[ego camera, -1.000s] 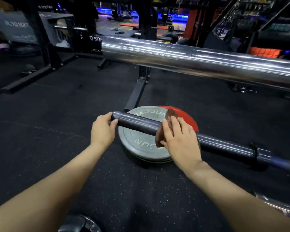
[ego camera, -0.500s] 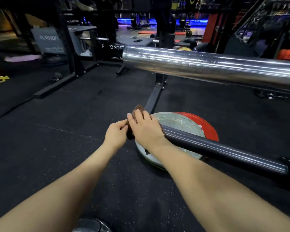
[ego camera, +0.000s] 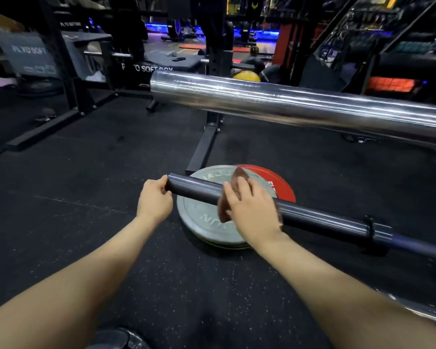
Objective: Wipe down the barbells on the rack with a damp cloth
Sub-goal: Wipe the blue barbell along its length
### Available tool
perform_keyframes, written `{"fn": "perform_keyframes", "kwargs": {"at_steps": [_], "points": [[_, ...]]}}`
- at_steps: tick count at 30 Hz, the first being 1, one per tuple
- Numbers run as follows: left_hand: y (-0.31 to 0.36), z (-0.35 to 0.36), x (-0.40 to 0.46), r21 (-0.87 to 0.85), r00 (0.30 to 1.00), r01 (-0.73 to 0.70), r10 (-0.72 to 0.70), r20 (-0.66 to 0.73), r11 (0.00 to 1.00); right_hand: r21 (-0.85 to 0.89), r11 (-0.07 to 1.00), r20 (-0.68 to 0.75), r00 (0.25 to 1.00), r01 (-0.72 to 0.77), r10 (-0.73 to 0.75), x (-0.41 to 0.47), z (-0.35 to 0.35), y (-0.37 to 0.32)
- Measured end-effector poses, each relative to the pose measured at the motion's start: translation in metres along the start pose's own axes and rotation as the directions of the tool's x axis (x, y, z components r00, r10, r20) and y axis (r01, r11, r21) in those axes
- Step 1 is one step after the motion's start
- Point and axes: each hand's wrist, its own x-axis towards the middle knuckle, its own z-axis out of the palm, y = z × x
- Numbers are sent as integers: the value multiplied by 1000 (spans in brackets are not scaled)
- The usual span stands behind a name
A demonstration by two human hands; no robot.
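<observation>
— Where's the bar you're wiping?

— The dark barbell sleeve (ego camera: 320,217) is low in front of me. My left hand (ego camera: 154,201) grips its end; my right hand (ego camera: 253,210) wraps the brown cloth (ego camera: 238,176) around it.

— What's close by?

— A chrome barbell sleeve (ego camera: 287,107) crosses above; a grey plate (ego camera: 202,217) and a red plate (ego camera: 280,183) lie on the floor underneath.

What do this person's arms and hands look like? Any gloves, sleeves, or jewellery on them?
Both are bare. The left hand and the right hand wear no gloves, and no rings show on the fingers that can be seen. Neither wrist carries a watch or band. Both forearms are uncovered all the way to the bottom edge of the picture, with no sleeve in sight. The right hand is slightly motion-blurred.
</observation>
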Motion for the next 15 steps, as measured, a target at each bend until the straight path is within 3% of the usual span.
{"fn": "perform_keyframes", "kwargs": {"at_steps": [4, 6, 9, 15], "points": [[6, -6, -2, 100, 998, 2, -8, 59, 995, 147, 989, 66, 998, 2, -12, 48, -11, -58], [10, -9, -5, 144, 999, -36, 32, 32, 989, 114, 993, 89, 995, 39, -49, 52, -12, -58], [23, -4, -20, 156, 992, -108, 117, -53, 982, 48, 980, 16, 980, 195, -196, 31, -4, -27], [66, 28, -56, 221, 953, -300, 302, 29, 928, -4, 995, -103, 989, 103, -103, -43, 9, 57]]}}
